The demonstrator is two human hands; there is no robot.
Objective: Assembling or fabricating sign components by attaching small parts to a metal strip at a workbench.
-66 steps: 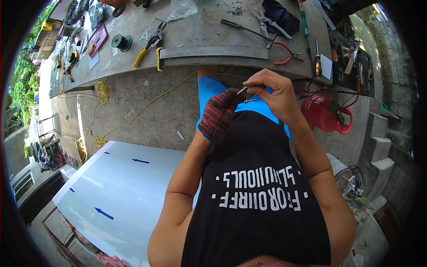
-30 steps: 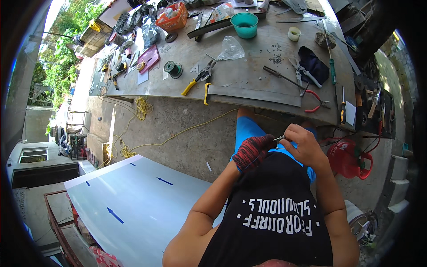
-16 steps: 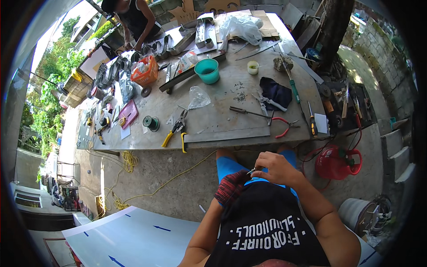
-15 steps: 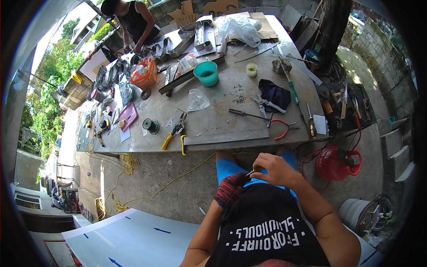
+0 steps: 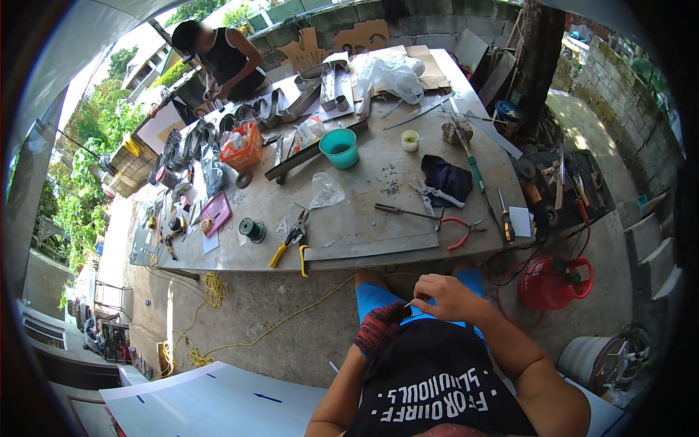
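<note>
My left hand (image 5: pixel 380 329), in a red and black knit glove, is closed close to my lap. Beside it, my bare right hand (image 5: pixel 443 297) has its fingers bent in a pinch. Between the two sits a small, thin metal piece (image 5: pixel 408 305), gripped at both sides; its exact kind is too small to make out. Nearest on the table edge ahead lie a flat metal strip (image 5: pixel 371 247), yellow-handled snips (image 5: pixel 293 237) and red-handled pliers (image 5: pixel 462 227). Dark long-handled tongs (image 5: pixel 404 211) rest just behind the strip.
Across the table stand a teal bucket (image 5: pixel 339 149), an orange basket (image 5: pixel 241 148) and a solder spool (image 5: pixel 252 230). A soldering iron (image 5: pixel 475 175) leans on a stone. Right of my legs is a red gas tank (image 5: pixel 547 282). Another person (image 5: pixel 231 62) works at the far left.
The view has tilted up, so the table sits lower in the picture. My hands stay together at my lap, with only slight finger movement. The other person's head has come further into view.
</note>
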